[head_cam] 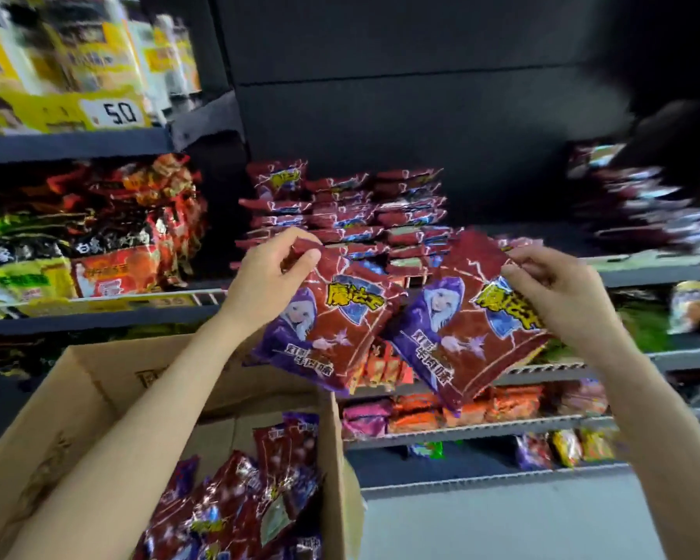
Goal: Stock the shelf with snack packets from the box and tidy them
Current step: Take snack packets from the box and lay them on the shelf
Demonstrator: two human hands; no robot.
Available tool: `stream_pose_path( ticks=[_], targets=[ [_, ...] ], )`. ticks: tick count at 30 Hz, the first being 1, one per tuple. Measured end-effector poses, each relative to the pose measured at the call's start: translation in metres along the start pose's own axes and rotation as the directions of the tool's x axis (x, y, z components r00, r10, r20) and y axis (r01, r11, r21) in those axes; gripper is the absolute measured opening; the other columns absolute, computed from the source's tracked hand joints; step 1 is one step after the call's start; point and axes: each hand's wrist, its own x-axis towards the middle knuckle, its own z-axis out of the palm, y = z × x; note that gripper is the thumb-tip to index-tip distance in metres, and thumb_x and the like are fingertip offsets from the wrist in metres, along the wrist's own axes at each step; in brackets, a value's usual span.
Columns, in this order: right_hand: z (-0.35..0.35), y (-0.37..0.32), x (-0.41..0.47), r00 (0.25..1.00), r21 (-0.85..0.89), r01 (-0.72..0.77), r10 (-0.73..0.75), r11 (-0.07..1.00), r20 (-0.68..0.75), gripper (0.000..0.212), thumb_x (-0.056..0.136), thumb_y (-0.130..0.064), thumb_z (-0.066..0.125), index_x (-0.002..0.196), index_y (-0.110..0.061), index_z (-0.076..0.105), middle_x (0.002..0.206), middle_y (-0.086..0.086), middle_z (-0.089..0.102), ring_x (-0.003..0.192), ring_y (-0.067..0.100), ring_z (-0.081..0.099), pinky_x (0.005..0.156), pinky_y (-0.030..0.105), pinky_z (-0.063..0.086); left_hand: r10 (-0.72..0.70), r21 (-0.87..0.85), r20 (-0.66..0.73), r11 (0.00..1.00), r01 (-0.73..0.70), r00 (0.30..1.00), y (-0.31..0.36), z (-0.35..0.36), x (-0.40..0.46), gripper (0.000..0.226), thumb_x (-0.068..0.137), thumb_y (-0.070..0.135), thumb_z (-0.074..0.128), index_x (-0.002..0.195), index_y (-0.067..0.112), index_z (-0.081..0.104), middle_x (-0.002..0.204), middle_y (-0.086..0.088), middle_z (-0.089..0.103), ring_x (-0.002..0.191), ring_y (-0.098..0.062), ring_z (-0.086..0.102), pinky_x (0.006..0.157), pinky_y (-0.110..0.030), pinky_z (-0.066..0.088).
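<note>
1. Below your arms, at the near left, your cardboard box stands open, and red-and-purple snack packets lie jumbled inside it; they overlap too much for you to count them.
2. Your left hand pinches the top corner of one red packet, thumb in front and fingers curled behind, and holds it above the box's far edge.
3. Your right hand grips the top right edge of a second red packet with curled fingers. That makes two packets held up, one in each hand, side by side and tilted, both printed with a white-bearded wizard in a purple hood.
4. Behind them, on the middle shelf, matching packets lie flat in three stacks close together. A further blurred stack sits at the far right of that shelf.
5. To your left, the neighbouring shelves carry black and red noodle bags and, higher up, yellow packs above a price tag reading 5.0.
6. Lower shelves to the right hold orange, pink and yellow packets.
</note>
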Motion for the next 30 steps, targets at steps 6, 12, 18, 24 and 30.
stream_pose_path(
  ticks=[6,12,18,24,30],
  targets=[
    [-0.081,0.024,0.064,0.975,-0.111,0.070,-0.092,0.991,-0.203,0.018,0.088,-0.006,0.056,0.096,-0.021,0.060,0.053,-0.023,0.054,0.049,-0.004,0.045,0.051,0.008,0.033,0.045,-0.024,-0.008,0.999,-0.045,0.999,0.028,0.060,0.044,0.005,0.095,0.025,0.052,0.099,0.023,0.055,0.086,0.007,0.065,0.081,-0.001,0.062,0.071,-0.028,0.052],
    [-0.098,0.046,0.141,0.933,-0.379,0.173,-0.275,0.909,-0.233,0.023,0.096,-0.010,0.046,0.114,-0.007,0.060,0.081,0.000,0.061,0.070,0.016,0.055,0.064,0.027,0.041,0.007,-0.112,-0.068,0.994,-0.015,0.998,0.046,0.095,0.088,0.005,0.095,0.021,0.052,0.099,0.022,0.056,0.084,0.012,0.063,0.079,0.003,0.061,0.076,-0.029,0.053],
    [-0.065,0.087,0.199,0.908,-0.492,0.224,-0.363,0.841,-0.208,0.030,0.090,0.001,0.046,0.112,-0.011,0.062,0.090,0.009,0.068,0.075,0.026,0.061,0.061,0.028,0.037,-0.022,-0.150,-0.204,0.989,-0.009,0.979,0.054,0.115,0.126,0.010,0.096,0.021,0.052,0.102,0.018,0.059,0.090,0.003,0.065,0.088,-0.013,0.063,0.079,-0.035,0.054],
    [-0.024,0.137,0.213,0.937,-0.474,0.320,-0.349,0.821,0.029,0.031,0.085,0.002,0.048,0.100,-0.013,0.070,0.090,0.010,0.069,0.093,0.031,0.058,0.083,0.047,0.047,-0.074,-0.168,-0.348,0.986,0.016,0.934,0.052,0.116,0.147,0.011,0.097,0.021,0.049,0.101,0.014,0.057,0.092,0.000,0.064,0.083,-0.008,0.061,0.072,-0.019,0.049],
    [-0.026,0.169,0.195,0.921,-0.313,0.306,-0.196,0.899,0.337,0.028,0.092,-0.008,0.056,0.097,-0.031,0.070,0.093,-0.008,0.066,0.103,0.018,0.053,0.097,0.053,0.038,-0.083,-0.261,-0.372,0.965,-0.018,0.924,0.054,0.117,0.170,0.006,0.098,0.021,0.047,0.096,0.023,0.052,0.085,0.000,0.062,0.073,-0.016,0.062,0.060,-0.027,0.049]
  ],
)
